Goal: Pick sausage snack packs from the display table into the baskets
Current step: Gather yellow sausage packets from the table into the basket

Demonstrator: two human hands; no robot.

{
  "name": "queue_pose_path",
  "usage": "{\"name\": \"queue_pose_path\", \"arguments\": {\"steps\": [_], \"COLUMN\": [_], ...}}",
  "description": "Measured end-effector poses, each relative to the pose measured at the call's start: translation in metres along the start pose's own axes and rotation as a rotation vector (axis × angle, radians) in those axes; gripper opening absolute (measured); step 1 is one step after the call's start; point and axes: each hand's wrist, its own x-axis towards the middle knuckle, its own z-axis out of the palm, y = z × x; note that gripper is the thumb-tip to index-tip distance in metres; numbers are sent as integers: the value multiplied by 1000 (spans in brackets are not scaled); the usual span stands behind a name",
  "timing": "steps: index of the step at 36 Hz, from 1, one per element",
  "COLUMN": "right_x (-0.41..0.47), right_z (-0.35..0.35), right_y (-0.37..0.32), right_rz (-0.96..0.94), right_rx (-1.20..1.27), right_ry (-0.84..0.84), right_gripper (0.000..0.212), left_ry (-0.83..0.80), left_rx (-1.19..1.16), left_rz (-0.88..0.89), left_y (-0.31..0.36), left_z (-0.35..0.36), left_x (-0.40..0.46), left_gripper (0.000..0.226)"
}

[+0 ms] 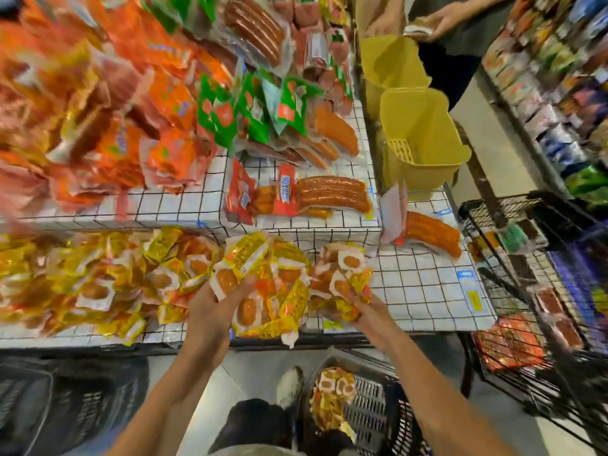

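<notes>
Yellow foil fills both hands. The left hand point(210, 311) grips a thick bundle of sausage snack packs point(266, 287), thumb curled over the top pack and fingers under the stack; the right hand point(362, 307) clutches a smaller bunch point(345, 278) with its fingers closed round the crumpled wrappers. Both bundles are held over the front edge of the wire-grid display table point(424, 284).

Below the right hand, on the floor beside the person's shoe point(289, 385), stands a dark basket point(378, 413) with a few of the same yellow packs point(332, 399) lying in its near corner. Below and left of the left hand is a second dark basket point(65, 406); blur hides what it contains.

Left of the grip, more yellow packs point(98, 281) lie heaped on the table. Beyond the hands, on the raised tier, lie long sausages in red-labelled wrap point(306, 195), with orange point(115, 126) and green packs point(260, 106) piled farther back. Farther beyond the right hand stand two yellow bins point(424, 136), where another person's hands point(444, 18) hold a pack. To the right stands a black wire rack point(526, 291) with red packets.
</notes>
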Motion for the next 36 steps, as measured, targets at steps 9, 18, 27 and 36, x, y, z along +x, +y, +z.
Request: {"name": "queue_pose_path", "arguments": {"steps": [9,18,27,36], "right_x": [4,-9,1,-5], "right_z": [-5,-24,-17,-5], "right_y": [1,-3,3,-3], "right_rz": [-39,-186,-158,-189], "right_rx": [-335,-620,-681,-682], "right_ry": [216,421,370,349], "right_gripper": [48,28,58,40], "left_ry": [-57,-61,-54,124], "left_rx": [-63,50,660,1077], "left_rz": [-65,-44,273,708], "left_y": [2,10,-12,-33], "left_z": [5,7,9,25], "left_x": [27,52,82,57], "left_gripper": [27,22,53,53]}}
